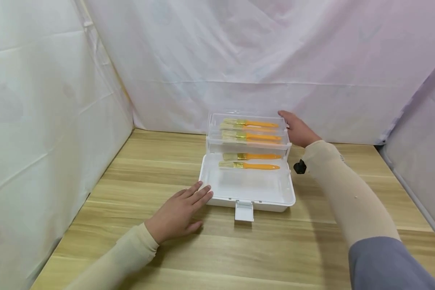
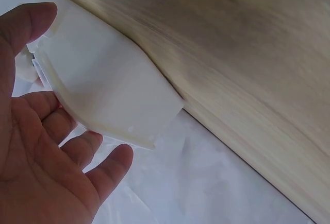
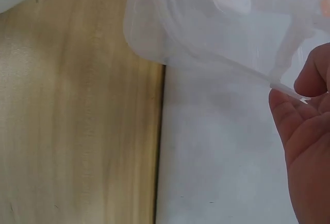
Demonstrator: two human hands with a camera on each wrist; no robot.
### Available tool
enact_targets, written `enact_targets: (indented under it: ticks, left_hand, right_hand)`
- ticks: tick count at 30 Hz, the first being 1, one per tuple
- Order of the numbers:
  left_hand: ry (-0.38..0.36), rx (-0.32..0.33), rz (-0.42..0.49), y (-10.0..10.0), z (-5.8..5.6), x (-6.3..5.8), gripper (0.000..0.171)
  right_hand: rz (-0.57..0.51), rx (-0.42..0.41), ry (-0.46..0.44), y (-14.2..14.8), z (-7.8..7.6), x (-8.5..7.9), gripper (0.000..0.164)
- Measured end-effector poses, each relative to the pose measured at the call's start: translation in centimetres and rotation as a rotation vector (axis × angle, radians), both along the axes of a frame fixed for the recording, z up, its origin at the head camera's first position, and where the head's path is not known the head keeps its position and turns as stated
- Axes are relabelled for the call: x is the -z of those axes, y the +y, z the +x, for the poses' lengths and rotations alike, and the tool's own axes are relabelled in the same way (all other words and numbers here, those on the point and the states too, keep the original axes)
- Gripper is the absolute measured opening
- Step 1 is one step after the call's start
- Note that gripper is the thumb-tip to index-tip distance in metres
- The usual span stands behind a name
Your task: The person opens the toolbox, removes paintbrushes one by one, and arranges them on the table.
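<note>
A white plastic box [image 1: 248, 185] lies unfolded on the table, its front latch [image 1: 244, 211] hanging down. Its translucent upper section [image 1: 213, 141] stands raised at the back. Paintbrushes with orange handles lie crosswise: an upper brush [image 1: 261, 124], another brush [image 1: 262, 137] below it, and a lower brush [image 1: 259, 166] over the white base. My right hand [image 1: 299, 129] pinches the right edge of the translucent section [image 3: 206, 38] between thumb and fingers. At the base's front left corner, my left hand [image 1: 177, 211] touches the rim with extended fingers; its thumb [image 2: 33, 20] is spread apart.
The wooden table [image 1: 159, 161] reaches back to a white cloth [image 1: 174, 72] hanging behind the box. More cloth [image 1: 32, 100] borders the left side, and a further panel [image 1: 420, 133] stands at the right. A small black object [image 1: 300, 166] shows at the right wrist.
</note>
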State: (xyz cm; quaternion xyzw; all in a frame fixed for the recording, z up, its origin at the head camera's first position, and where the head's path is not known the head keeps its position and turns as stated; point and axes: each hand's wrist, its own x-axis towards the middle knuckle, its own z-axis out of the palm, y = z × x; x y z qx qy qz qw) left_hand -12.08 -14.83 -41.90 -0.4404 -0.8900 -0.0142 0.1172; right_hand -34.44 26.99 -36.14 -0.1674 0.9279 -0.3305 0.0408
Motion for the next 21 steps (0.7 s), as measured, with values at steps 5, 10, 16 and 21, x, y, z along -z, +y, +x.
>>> enact_targets:
  ticks: [5,10,16,21]
  left_hand:
    - [0.002,0.001,0.011,0.1,0.1,0.0,0.083]
    - [0.012,0.013,0.015,0.2,0.0,0.1,0.083]
    - [0.016,0.015,0.016,0.3,-0.3,0.4,0.082]
    - [0.004,0.011,0.013,0.4,-0.4,0.3,0.081]
  right_hand:
    - [-0.062,-0.057,-0.010,0.3,-0.5,1.5,0.059]
    - [-0.073,-0.037,-0.078,1.0,-0.4,2.9,0.066]
    - [-0.099,0.008,-0.119,1.3,0.0,3.2,0.069]
    - [-0.088,0.050,-0.183,1.5,0.2,3.3,0.074]
